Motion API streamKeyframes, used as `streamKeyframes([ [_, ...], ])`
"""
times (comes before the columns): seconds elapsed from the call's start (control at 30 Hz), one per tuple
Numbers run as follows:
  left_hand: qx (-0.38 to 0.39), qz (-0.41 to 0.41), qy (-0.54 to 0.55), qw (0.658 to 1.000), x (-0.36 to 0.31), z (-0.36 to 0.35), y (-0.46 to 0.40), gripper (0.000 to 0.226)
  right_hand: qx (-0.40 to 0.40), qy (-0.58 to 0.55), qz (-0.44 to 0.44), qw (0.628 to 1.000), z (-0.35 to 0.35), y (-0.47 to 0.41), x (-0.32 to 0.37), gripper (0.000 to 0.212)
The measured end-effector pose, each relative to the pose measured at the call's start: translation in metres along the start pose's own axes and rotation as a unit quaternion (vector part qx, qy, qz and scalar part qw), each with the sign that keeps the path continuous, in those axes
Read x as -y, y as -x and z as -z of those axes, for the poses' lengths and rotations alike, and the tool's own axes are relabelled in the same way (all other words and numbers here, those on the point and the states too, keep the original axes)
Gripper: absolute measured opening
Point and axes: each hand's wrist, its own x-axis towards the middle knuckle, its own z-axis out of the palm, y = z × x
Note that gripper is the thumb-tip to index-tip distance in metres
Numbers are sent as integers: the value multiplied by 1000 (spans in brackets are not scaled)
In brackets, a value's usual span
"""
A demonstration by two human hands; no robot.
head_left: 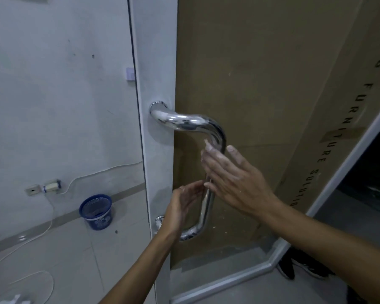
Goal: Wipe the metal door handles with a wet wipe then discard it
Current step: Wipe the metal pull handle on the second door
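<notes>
Hands at the chrome door handle [206, 207]: left hand [180, 207] and right hand [230, 178] both open-fingered.

One wide-angle view from the person's head looks forward and down, close to a door handle [193, 137] at the middle of the frame. The door edge [156, 84] runs top to bottom through the centre. Floor [53, 249] fills the lower left; both forearms enter from the bottom edge. Straight lines bow near the borders.
</notes>
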Motion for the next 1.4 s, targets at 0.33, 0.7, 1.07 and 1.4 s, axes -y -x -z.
streamKeyframes([
  [0.33, 14, 18, 25, 999, 5, 6, -4, 51, -4, 119, 74, 990, 22, -22, -41, 50],
  [0.7, -8, 25, 53, 998, 7, 8, -3, 52, 118, 135, 163, 970, 25, -30, 4, 47],
  [1.07, -52, 49, 60, 996, 25, 20, 5, 48, 163, 30, 171, 971, 3, 7, 70, 53],
  [1.4, -57, 77, 19, 995, 37, 26, 10, 47, 177, -116, 115, 971, -17, 43, 109, 47],
])
